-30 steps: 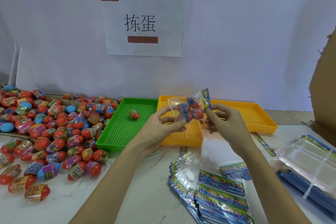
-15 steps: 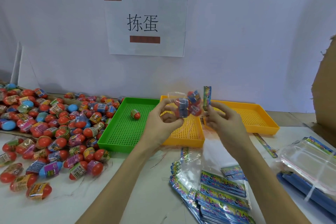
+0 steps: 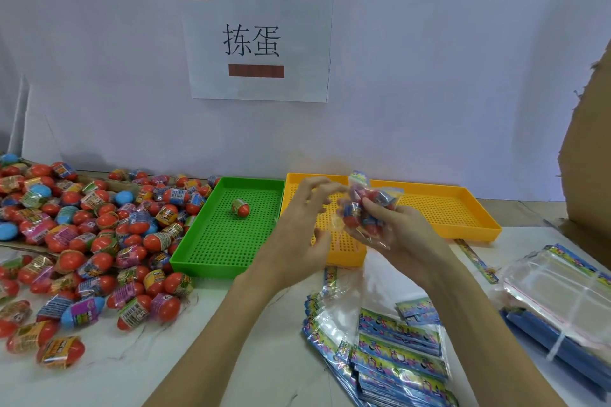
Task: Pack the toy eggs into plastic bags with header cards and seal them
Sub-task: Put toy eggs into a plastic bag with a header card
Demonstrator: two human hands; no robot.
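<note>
Toy eggs sit bunched inside a clear plastic bag, gripped in the right hand above the near edge of the yellow tray; the fingers curl round the bag from below, which keeps the eggs gathered at one end and leaves the printed header card sticking up at the far side, free to be folded or pressed. The left hand hovers just left of the bag, fingers spread and loose, holding nothing; it is blurred, so whether a fingertip touches the film cannot be told. By my reading the bag is filled and the sealing is either in hand or just finished; the seal itself is too small to judge.

Supplies lie within reach for a reason: the big heap of loose eggs spreads over the left of the table, a green tray holds a single egg, and near right lie a stack of bags with printed cards and a bundle of clear sleeves; a paper sign hangs on the far wall.
</note>
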